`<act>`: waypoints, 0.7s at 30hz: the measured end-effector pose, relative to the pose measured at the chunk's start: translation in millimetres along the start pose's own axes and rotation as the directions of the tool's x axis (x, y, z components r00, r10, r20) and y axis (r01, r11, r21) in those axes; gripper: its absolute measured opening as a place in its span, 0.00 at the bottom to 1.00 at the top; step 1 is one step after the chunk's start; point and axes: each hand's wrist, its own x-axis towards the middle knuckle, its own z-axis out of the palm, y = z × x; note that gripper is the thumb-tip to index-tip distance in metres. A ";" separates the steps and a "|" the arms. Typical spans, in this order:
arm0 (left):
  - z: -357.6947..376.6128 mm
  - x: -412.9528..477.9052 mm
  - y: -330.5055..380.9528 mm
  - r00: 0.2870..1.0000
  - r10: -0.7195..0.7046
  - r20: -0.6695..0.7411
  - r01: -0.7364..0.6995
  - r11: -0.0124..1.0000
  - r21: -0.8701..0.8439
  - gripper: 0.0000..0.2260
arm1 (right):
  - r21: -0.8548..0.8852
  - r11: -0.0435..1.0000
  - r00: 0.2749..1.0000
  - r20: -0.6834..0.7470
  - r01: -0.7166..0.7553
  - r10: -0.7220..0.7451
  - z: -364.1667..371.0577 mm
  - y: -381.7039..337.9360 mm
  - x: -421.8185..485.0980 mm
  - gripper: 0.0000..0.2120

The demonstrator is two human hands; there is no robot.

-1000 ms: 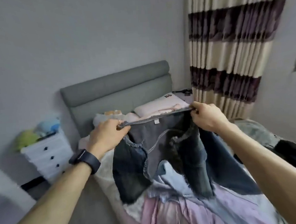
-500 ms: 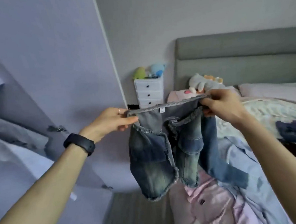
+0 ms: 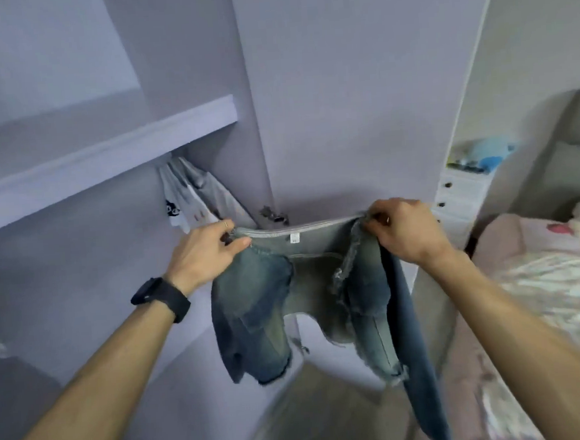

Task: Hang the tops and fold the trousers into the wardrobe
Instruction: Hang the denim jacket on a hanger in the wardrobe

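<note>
Both hands hold denim jeans by the waistband, stretched flat: left hand pinches one end, right hand grips the other. Frayed legs hang free. Open wardrobe right behind, shelf at left, pale garments hanging under it. Bed at right, white drawers beyond.

— Upper left?
— Lilac wardrobe, one shelf slanting across.
— Right side?
— Pale wall on top; lower down, white drawer chest, grey headboard, pink bed.
— Bottom centre?
— Grey wood floor, softly lit.
</note>
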 end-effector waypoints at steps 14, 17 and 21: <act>0.3 -39.6 -153.5 0.835 -0.401 -0.377 0.376 0.916 -0.142 0.11 | 0.279 0.923 0.898 0.278 0.263 -0.340 166.8 -119.4 98.3 0.09; 12.7 -44.6 -153.4 0.763 -0.513 -0.394 0.449 0.858 -0.249 0.10 | 0.405 0.857 0.847 0.283 0.319 -0.449 190.9 -146.7 106.1 0.08; 24.5 -48.7 -139.1 0.667 -0.645 -0.372 0.525 0.762 -0.379 0.11 | 0.606 0.749 0.745 0.361 0.270 -0.561 209.1 -176.2 110.9 0.11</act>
